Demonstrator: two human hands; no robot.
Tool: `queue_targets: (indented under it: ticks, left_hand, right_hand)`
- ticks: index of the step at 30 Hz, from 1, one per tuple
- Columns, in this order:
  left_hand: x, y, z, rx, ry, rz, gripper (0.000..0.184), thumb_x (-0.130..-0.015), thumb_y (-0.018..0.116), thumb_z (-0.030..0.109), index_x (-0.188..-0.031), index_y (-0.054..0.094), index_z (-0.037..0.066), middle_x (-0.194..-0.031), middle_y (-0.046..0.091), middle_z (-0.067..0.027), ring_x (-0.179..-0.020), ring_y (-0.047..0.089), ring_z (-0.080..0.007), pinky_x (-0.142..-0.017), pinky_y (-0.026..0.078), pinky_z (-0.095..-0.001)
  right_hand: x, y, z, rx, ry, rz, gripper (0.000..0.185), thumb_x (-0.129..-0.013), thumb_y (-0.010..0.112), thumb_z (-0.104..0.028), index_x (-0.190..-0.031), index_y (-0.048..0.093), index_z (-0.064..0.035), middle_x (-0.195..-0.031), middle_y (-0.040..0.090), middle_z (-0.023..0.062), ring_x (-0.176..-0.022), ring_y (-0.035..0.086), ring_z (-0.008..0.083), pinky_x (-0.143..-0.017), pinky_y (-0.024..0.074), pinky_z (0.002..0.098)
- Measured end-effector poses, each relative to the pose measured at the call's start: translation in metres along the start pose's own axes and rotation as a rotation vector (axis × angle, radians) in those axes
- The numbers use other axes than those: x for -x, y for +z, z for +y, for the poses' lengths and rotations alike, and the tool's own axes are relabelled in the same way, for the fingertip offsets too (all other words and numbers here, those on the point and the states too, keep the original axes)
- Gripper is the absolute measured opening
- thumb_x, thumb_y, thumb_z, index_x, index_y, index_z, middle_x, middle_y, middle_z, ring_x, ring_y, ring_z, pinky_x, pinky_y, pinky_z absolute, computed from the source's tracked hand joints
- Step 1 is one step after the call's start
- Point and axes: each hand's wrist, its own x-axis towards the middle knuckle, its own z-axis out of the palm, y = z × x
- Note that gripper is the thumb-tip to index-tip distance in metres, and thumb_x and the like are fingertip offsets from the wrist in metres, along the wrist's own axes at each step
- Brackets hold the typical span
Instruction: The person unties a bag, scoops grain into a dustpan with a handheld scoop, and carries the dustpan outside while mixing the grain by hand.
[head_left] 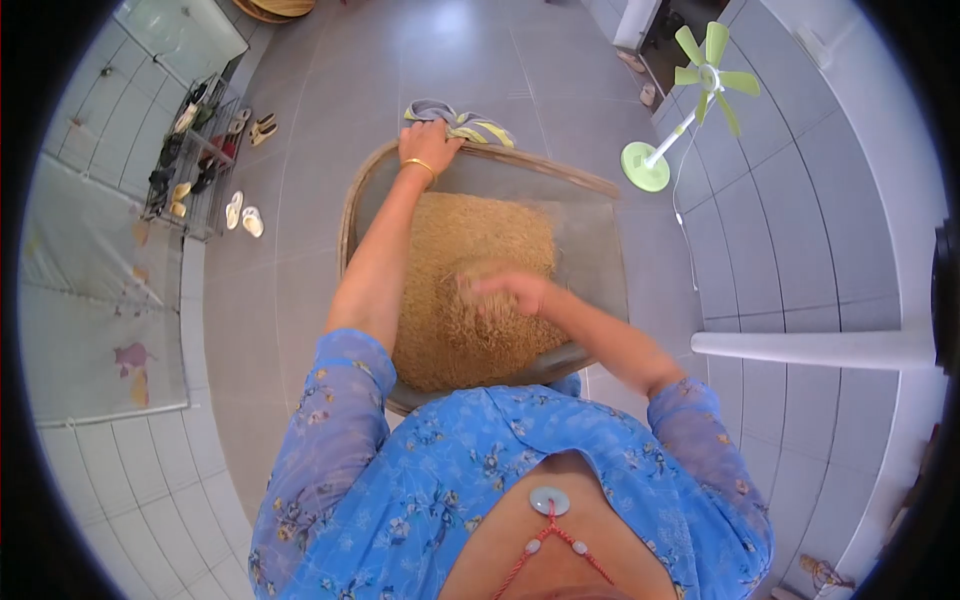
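A wide winnowing basket (590, 240) with a wooden rim lies before me, its right side open. Brownish-yellow grain (430, 300) covers much of it, with coarser, straw-like bits heaped near the middle. My left hand (430, 148) is closed over the far rim, beside a grey and yellow cloth (480, 127) lying at that rim. Above the heap, my right hand (512, 290) is smeared by motion. Its fingers point left over the grain, and whether they hold any is not visible.
A green standing fan (645, 165) is on the tiled floor to the right, its cord along the wall. On the left are a shoe rack (190, 150) and loose white shoes (243, 215). A white post-like bar (790, 347) juts in from the right.
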Motion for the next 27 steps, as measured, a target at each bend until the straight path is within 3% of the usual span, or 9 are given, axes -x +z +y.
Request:
queue_targets:
  ticks: [3, 7, 9, 14, 16, 17, 20, 25, 27]
  left_hand:
    - [-0.088, 0.003, 0.003, -0.049, -0.050, 0.021, 0.037, -0.075, 0.056, 0.041, -0.089, 0.058, 0.007, -0.093, 0.061, -0.0101, -0.095, 0.052, -0.0254, -0.078, 0.036, -0.0377]
    - [-0.184, 0.007, -0.001, 0.004, -0.114, 0.034, 0.037, -0.075, 0.056, 0.042, -0.090, 0.058, 0.007, -0.093, 0.061, -0.0098, -0.095, 0.052, -0.0253, -0.078, 0.036, -0.0382]
    - [-0.235, 0.007, -0.001, -0.019, -0.096, 0.066, 0.038, -0.075, 0.056, 0.042, -0.090, 0.058, 0.007, -0.093, 0.061, -0.0098, -0.095, 0.052, -0.0254, -0.079, 0.036, -0.0382]
    - [-0.365, 0.046, 0.001, -0.063, -0.071, 0.064, 0.038, -0.075, 0.056, 0.042, -0.090, 0.057, 0.007, -0.093, 0.061, -0.0095, -0.094, 0.052, -0.0256, -0.079, 0.035, -0.0379]
    - [-0.431, 0.071, -0.004, -0.039, -0.037, 0.055, 0.038, -0.075, 0.057, 0.041, -0.090, 0.057, 0.007, -0.093, 0.061, -0.0094, -0.094, 0.052, -0.0256, -0.079, 0.035, -0.0380]
    - [-0.459, 0.082, -0.006, -0.033, -0.008, 0.053, 0.038, -0.075, 0.057, 0.041, -0.090, 0.057, 0.007, -0.093, 0.061, -0.0094, -0.094, 0.052, -0.0256, -0.079, 0.035, -0.0380]
    - [-0.563, 0.101, 0.003, -0.014, 0.048, 0.043, 0.037, -0.075, 0.057, 0.041, -0.090, 0.057, 0.007, -0.093, 0.061, -0.0096, -0.093, 0.052, -0.0257, -0.079, 0.036, -0.0382]
    - [-0.700, 0.133, 0.026, -0.013, 0.094, -0.037, 0.037, -0.076, 0.057, 0.040, -0.092, 0.058, 0.007, -0.095, 0.061, -0.0103, -0.095, 0.053, -0.0259, -0.081, 0.036, -0.0381]
    - [-0.749, 0.152, 0.037, 0.006, 0.128, -0.044, 0.037, -0.076, 0.057, 0.040, -0.093, 0.057, 0.007, -0.095, 0.061, -0.0103, -0.095, 0.053, -0.0257, -0.081, 0.036, -0.0382]
  right_hand:
    - [-0.022, -0.065, -0.113, -0.139, -0.209, 0.075, 0.046, -0.078, 0.063, -0.024, -0.117, 0.049, -0.0058, -0.102, 0.058, 0.0092, -0.089, 0.057, 0.0239, -0.070, 0.0490, 0.0382]
    - [-0.090, -0.185, -0.209, 0.070, -0.177, 0.326, 0.048, -0.081, 0.059, -0.025, -0.122, 0.045, -0.0028, -0.107, 0.057, 0.0102, -0.096, 0.056, 0.0234, -0.076, 0.0477, 0.0342]
    - [-0.095, -0.188, -0.272, 0.813, -0.181, 0.585, 0.054, -0.079, 0.060, -0.029, -0.122, 0.045, -0.0014, -0.113, 0.055, 0.0155, -0.102, 0.053, 0.0296, -0.086, 0.0427, 0.0398]
    - [-0.183, -0.286, -0.325, 1.657, -0.014, 0.397, 0.063, -0.074, 0.059, -0.040, -0.124, 0.043, -0.0060, -0.120, 0.049, 0.0194, -0.111, 0.046, 0.0338, -0.092, 0.0372, 0.0425]
    - [-0.193, -0.293, -0.339, 1.692, -0.042, 0.159, 0.060, -0.076, 0.056, -0.042, -0.122, 0.046, -0.0058, -0.121, 0.049, 0.0170, -0.112, 0.045, 0.0335, -0.094, 0.0347, 0.0414]
    - [-0.225, -0.313, -0.336, 1.666, -0.064, -0.181, 0.063, -0.073, 0.060, -0.044, -0.121, 0.047, -0.0050, -0.119, 0.050, 0.0173, -0.114, 0.044, 0.0331, -0.096, 0.0333, 0.0410]
    - [-0.227, -0.333, -0.386, 1.657, -0.081, 0.053, 0.064, -0.068, 0.066, -0.041, -0.118, 0.050, -0.0042, -0.116, 0.052, 0.0180, -0.110, 0.047, 0.0321, -0.092, 0.0365, 0.0413]
    - [-0.246, -0.388, -0.466, 0.999, 0.062, -0.199, 0.055, -0.066, 0.070, -0.028, -0.112, 0.053, -0.0031, -0.104, 0.059, 0.0115, -0.096, 0.054, 0.0222, -0.078, 0.0434, 0.0361]
    - [-0.244, -0.414, -0.503, 0.788, 0.064, -0.053, 0.053, -0.067, 0.069, -0.026, -0.112, 0.054, -0.0033, -0.106, 0.058, 0.0113, -0.096, 0.054, 0.0227, -0.078, 0.0432, 0.0358]
